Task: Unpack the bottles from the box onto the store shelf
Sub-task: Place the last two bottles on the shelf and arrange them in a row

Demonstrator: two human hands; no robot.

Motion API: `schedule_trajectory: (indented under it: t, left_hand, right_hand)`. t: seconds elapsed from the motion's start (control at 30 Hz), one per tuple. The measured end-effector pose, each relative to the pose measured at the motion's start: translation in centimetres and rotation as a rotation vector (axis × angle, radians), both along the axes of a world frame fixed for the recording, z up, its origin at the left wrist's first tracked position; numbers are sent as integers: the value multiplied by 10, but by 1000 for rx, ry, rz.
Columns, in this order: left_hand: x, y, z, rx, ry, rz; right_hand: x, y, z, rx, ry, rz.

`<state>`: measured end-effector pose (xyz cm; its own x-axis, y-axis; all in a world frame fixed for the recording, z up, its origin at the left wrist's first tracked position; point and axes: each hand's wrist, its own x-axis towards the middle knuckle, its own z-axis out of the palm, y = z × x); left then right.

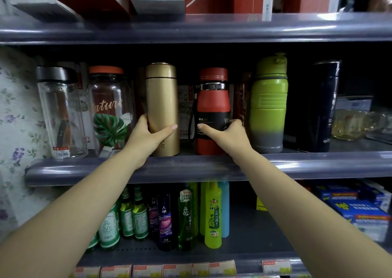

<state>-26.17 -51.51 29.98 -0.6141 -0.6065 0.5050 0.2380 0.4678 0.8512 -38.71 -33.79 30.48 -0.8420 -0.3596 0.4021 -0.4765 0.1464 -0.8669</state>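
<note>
On the middle shelf (212, 167) a gold flask (162, 95) stands upright, and my left hand (146, 136) grips its lower part with the thumb across the front. Beside it stands a red bottle (213, 99) with a black band and strap. My right hand (228, 134) holds it low down, thumb on the black band. To the left stand two clear glass bottles (61, 112), one with an orange lid and a leaf print (109, 108). A green bottle with a grey base (268, 106) and a dark blue flask (323, 106) stand to the right. The box is out of view.
The upper shelf (191, 28) carries red and white cartons close above the bottle tops. Below, several green, purple and yellow spray bottles (186, 216) and blue packets (358, 207) fill the lower shelf. Glass mugs (350, 124) sit at far right. A floral wall covering (14, 129) borders the left.
</note>
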Motion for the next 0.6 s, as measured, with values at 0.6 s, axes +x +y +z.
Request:
schedule_trajectory:
  t: [0.6]
  left_hand:
    - [-1,0,0,-2,8,4]
  right_hand:
    - [1,3,0,-29,66,22]
